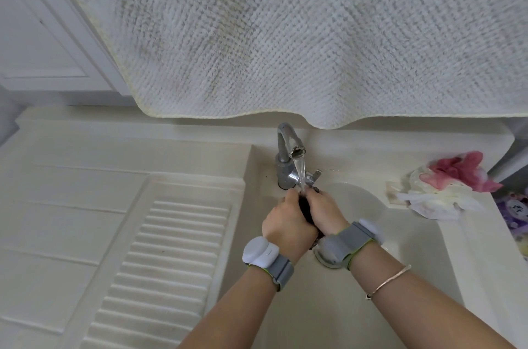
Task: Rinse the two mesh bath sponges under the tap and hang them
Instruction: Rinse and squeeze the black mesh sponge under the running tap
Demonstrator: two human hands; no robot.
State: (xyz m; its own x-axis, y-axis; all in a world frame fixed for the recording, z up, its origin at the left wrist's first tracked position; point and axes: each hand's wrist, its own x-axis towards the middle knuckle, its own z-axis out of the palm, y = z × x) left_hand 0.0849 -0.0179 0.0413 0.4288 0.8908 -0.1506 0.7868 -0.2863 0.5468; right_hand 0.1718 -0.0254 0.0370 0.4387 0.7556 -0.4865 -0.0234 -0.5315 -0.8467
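- Water ran from the tap [289,145] onto a dark sponge [305,210], squeezed between left hand [285,223] and right hand [324,213].
- Pink-and-white sponge [454,180] lay on the right surface [371,148].

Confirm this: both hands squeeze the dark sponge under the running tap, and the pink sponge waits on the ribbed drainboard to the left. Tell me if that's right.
Not quite. The pink sponge lies on the ledge right of the sink, not on the drainboard. The head view shows it. The rest holds: the left hand and right hand grip the dark sponge under the running tap.
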